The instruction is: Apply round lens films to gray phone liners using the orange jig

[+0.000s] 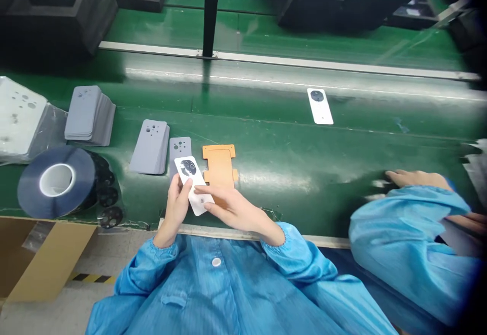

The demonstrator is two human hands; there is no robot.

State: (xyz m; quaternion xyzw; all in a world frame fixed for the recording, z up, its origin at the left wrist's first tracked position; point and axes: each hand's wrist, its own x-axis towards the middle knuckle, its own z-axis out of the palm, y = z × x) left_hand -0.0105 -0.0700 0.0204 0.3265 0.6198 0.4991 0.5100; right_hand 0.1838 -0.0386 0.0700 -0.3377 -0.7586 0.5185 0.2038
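Note:
A white phone-shaped panel (197,193) with a dark round camera area near its top is held tilted above the green bench's front edge. My left hand (177,205) grips its left side, thumb on the face. At the lower right end, my right hand (238,210) has its thumb and fingers closed on the panel's edge. Just behind lies an orange flat jig (219,165), partly covered by my right hand. A single grey sheet with camera holes (180,146) is partly hidden by the panel. Left of it rests a stack of such grey sheets (149,147).
Farther left are another grey sheet stack (83,114), a bagged white stack (19,116) and a roll of round film stickers (57,181). Another white panel (320,106) lies to the right. A co-worker's hand (418,178) rests at the right. Black trays (61,15) stand behind.

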